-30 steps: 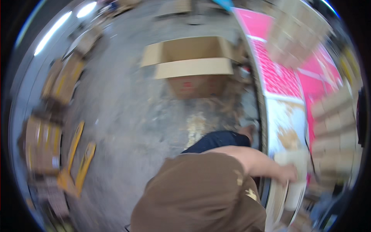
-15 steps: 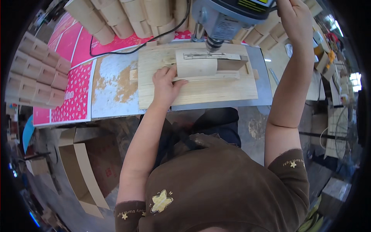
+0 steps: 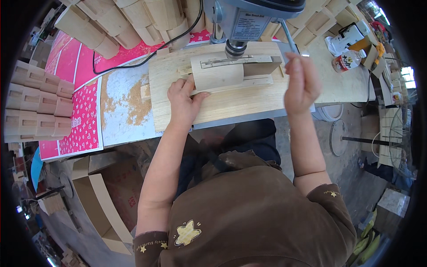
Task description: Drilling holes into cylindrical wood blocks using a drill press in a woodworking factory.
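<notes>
For the curved wooden piece, a long axis left to right, slanting slightly away at the right end. Laid on a pale board under a drill chuck, on a table strewn with sawdust, near stacked wooden cylinders and, on the floor, an open carton. At its left end, against the left hand, with thumb spread from fingers; left of and apart from the right hand, too blurred to tell if pinching anything.

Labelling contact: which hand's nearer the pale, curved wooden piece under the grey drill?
Left: left hand touches wooden piece at its left end; right hand is apart, beyond its right end.
</notes>
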A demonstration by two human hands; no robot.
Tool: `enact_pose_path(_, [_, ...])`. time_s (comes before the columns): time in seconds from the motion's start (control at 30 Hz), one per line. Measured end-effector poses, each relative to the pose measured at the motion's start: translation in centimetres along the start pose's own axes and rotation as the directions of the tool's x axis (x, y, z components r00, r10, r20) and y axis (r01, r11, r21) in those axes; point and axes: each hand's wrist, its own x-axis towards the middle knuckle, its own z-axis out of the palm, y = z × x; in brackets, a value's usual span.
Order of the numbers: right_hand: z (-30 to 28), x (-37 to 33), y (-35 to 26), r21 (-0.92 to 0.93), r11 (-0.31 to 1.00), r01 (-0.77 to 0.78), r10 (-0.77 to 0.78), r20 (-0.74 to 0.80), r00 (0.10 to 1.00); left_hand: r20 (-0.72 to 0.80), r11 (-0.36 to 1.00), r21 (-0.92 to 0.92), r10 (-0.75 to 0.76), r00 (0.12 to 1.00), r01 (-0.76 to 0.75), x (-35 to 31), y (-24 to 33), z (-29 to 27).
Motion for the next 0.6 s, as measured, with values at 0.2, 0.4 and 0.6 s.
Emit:
enact_pose_path(0.2, [2.6, -1.9, 2.4, 0.022, 0.997, 0.076, -0.076, -0.016, 0.997, -0.028, 1.0, 0.012, 0.014, 1.0, -0.014, -0.3, -0.3, -0.1])
enact_pose_path(0.4, [-1.9, 5.5, -1.0, -0.118, 0.989, 0.085, -0.082, 0.031, 0.996, -0.037, 0.998, 0.062, 0.009, 0.999, -0.007, -0.4, 1.0, -0.3])
enact_pose_path(0.6, [1.1, 17.8, 2.4, -0.09, 0.995, 0.046, -0.036, 0.109, 0.993, -0.065, 0.996, 0.06, 0.069, 0.996, -0.065, 1.2, 3.8, 2.8])
